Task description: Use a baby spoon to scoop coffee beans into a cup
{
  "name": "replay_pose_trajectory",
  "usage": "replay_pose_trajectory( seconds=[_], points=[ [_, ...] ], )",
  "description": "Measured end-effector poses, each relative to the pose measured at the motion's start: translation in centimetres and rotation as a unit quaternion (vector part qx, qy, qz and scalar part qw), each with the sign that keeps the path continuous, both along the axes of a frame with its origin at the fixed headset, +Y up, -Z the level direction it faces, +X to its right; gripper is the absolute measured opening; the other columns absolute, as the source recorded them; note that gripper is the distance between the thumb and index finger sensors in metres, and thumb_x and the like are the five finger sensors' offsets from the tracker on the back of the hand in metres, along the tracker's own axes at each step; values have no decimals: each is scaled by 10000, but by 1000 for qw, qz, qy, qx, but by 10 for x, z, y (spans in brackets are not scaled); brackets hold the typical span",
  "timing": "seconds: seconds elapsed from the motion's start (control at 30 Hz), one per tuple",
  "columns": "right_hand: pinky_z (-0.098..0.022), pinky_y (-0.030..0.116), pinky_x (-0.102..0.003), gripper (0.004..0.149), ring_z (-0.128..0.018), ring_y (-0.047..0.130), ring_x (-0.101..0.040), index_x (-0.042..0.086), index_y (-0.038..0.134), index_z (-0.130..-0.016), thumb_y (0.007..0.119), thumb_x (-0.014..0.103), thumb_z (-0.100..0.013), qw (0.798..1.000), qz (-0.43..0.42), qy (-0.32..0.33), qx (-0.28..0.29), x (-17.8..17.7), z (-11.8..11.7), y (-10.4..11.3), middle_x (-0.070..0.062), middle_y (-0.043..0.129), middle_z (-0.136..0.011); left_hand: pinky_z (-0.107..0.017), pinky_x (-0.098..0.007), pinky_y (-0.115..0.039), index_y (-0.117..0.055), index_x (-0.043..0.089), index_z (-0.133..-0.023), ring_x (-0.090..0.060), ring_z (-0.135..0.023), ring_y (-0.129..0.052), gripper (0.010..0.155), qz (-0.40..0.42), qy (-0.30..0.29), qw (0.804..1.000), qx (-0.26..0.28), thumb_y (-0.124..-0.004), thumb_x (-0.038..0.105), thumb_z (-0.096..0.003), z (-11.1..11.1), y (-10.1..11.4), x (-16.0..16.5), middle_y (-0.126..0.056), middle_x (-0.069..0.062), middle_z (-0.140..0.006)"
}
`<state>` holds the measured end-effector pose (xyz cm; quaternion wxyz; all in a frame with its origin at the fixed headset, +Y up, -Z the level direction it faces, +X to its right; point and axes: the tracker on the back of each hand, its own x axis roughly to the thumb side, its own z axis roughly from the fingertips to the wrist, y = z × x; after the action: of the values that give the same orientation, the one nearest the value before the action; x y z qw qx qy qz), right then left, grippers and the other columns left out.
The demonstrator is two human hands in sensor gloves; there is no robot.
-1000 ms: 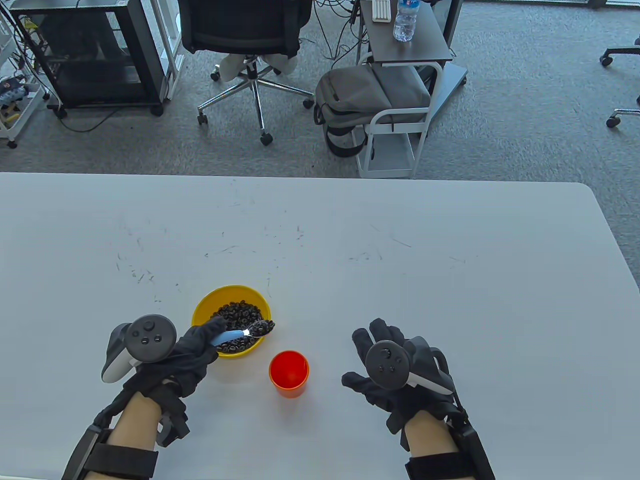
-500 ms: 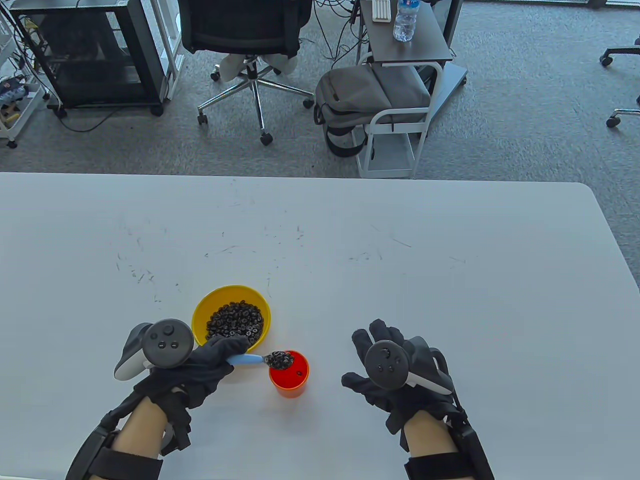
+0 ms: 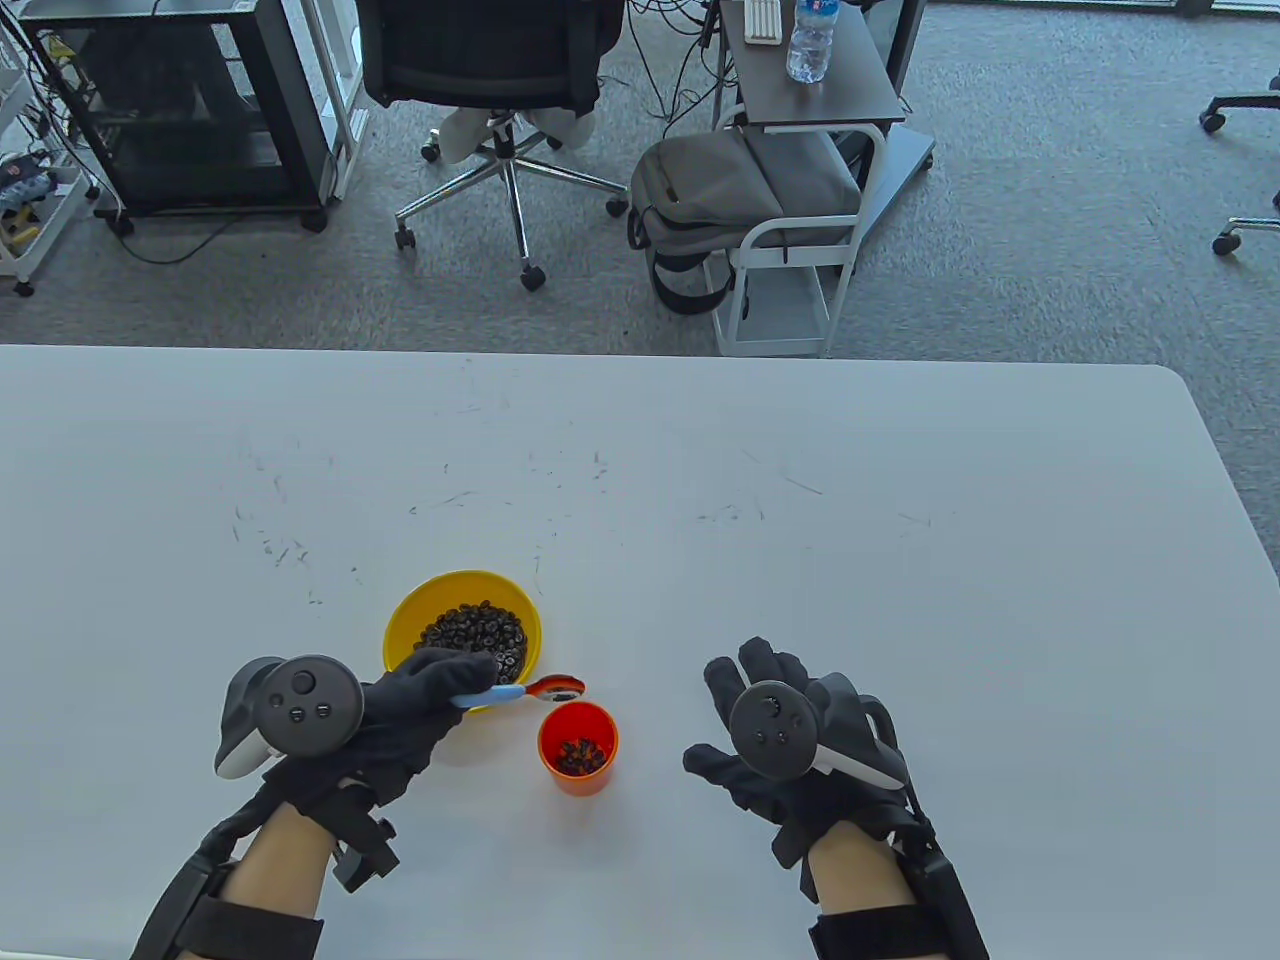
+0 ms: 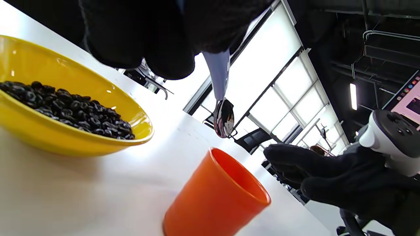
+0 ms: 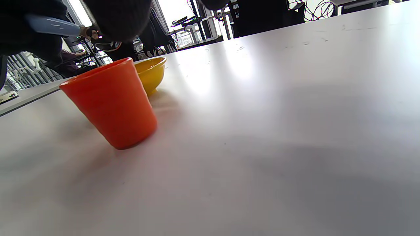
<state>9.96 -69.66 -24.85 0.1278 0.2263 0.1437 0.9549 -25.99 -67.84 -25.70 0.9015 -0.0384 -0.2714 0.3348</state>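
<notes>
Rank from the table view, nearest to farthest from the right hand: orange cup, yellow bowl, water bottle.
From the right hand:
1. orange cup, just to its left.
2. yellow bowl, farther left, beyond the cup.
3. water bottle, on the side table past the far edge.

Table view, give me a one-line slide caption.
Left hand holds the emptied baby spoon between yellow bowl and orange cup holding coffee beans.

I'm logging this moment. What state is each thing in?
Small blue-handled metal baby spoon: empty, held above the table.
Orange plastic cup: upright, some beans inside.
Yellow plastic bowl: upright, holding coffee beans.
Left hand: grips the spoon's handle.
Right hand: spread flat, holding nothing.
</notes>
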Motion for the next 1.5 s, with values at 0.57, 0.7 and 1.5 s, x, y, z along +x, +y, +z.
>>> replay_pose_trajectory(
  seconds=[0.57,0.7,1.5],
  points=[
    [-636,411,-750,838,-920,314,-667,14,337,-1120,650,574,-581,1000,-5,0,3,1,0,0,-402,219,-1107,-593,-525,-809,-730,63,-1037,-380,-770,-903,491,-129,170,976,50,-776,77,-548,-16,-27,-39,-671,-266,-999],
    [-636,410,-751,839,-920,314,-668,15,337,-1121,650,575,-581,1000,-5,1,3,1,0,0,-401,218,-1108,-599,-522,-808,-738,68,-1033,-379,-778,-900,482,-142,173,974,42,-773,84,-553,-18,-32,-39,-665,-262,-1006],
    [-637,411,-750,836,-921,313,-667,15,340,-1121,649,574,-581,1000,-4,2,0,1,0,-1,-401,221,-1109,-524,-528,-840,-720,36,-1039,-388,-682,-948,469,-55,184,979,-66,-707,131,-581,-23,-46,-49,-710,-324,-956]
  ],
)
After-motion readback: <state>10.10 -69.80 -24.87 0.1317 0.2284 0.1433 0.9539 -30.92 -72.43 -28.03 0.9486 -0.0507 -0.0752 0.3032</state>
